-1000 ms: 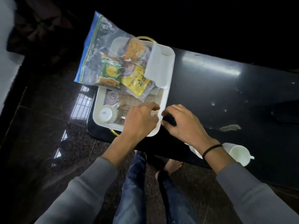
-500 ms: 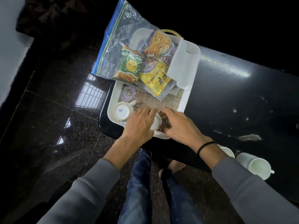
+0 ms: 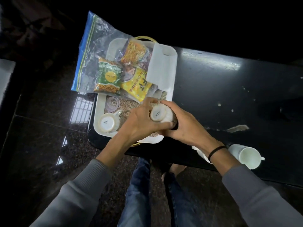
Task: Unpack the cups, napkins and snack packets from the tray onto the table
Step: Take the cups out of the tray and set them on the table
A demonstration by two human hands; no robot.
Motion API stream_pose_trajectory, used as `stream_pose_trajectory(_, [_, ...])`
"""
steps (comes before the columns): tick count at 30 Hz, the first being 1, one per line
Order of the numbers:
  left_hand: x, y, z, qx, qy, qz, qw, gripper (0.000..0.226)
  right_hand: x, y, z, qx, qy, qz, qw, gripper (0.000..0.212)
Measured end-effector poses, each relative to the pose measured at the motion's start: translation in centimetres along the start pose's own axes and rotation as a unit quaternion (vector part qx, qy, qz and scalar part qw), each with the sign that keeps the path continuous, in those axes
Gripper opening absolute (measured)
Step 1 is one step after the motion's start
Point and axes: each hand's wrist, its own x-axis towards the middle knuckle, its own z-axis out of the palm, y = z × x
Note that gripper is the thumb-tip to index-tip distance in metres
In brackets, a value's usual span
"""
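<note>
A white tray point(image 3: 100, 123) sits on the left end of a black table point(image 3: 229, 95). My left hand point(image 3: 139, 123) and my right hand point(image 3: 183, 126) together hold an upturned white cup point(image 3: 159, 114) just above the tray's near right corner. Another upturned white cup point(image 3: 107, 122) rests in the tray's near left corner, with a clear glass point(image 3: 112, 104) behind it. A clear zip bag point(image 3: 98, 51) with green, orange and yellow snack packets point(image 3: 136, 86) lies over the tray's far half. A white napkin point(image 3: 161, 71) lies along the right rim.
Two white cups point(image 3: 246, 157) lie on the table's near edge to the right, one partly hidden by my right wrist. A pale scrap point(image 3: 238, 128) and specks mark the tabletop. The dark polished floor and my legs are below.
Both hands closed on the upturned cup in the tray's near right corner and lifted it up off the tray's mat.
</note>
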Motion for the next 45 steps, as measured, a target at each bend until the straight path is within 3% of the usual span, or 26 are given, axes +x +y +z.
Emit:
stream_pose_trajectory(4, [1.2,1.7,2.3,-0.097,-0.028,-0.026,0.995,0.079,-1.6,1.0,-2.8,0.049,0.05,0.053,0.996,0.082])
stream_pose_trajectory(8, [2.2,3.0,5.2,-0.22,-0.092,-0.029,0.971,0.056,-3.7,3.2,-5.0,0.08,0.103,0.096,0.987,0.071])
stream_pose_trajectory(12, [2.5,3.2,8.7,-0.266,-0.117,-0.021,0.957,0.046,-5.5,5.2,-6.6,0.133,0.138,0.173,0.966,0.058])
stream_pose_trajectory(15, [2.6,3.4,10.7,-0.267,-0.112,-0.01,0.957,0.042,-6.2,6.5,-7.2,0.137,0.148,0.25,0.947,0.051])
stream_pose_trajectory(21, [3.3,3.8,13.4,-0.238,-0.096,-0.021,0.966,0.015,-6.1,8.6,-7.4,0.12,0.136,0.314,0.932,0.063])
stream_pose_trajectory(32, [4.5,3.0,13.9,-0.233,-0.13,-0.026,0.963,0.025,-4.8,9.7,-7.5,0.114,0.17,0.325,0.923,0.059])
stream_pose_trajectory(37, [4.8,2.5,13.9,-0.231,-0.135,-0.031,0.963,0.032,-4.7,9.6,-7.0,0.09,0.167,0.319,0.928,0.078])
stream_pose_trajectory(45, [4.8,3.0,13.3,-0.169,-0.134,-0.04,0.976,0.026,-4.4,9.1,-7.1,0.002,0.133,0.33,0.935,0.082])
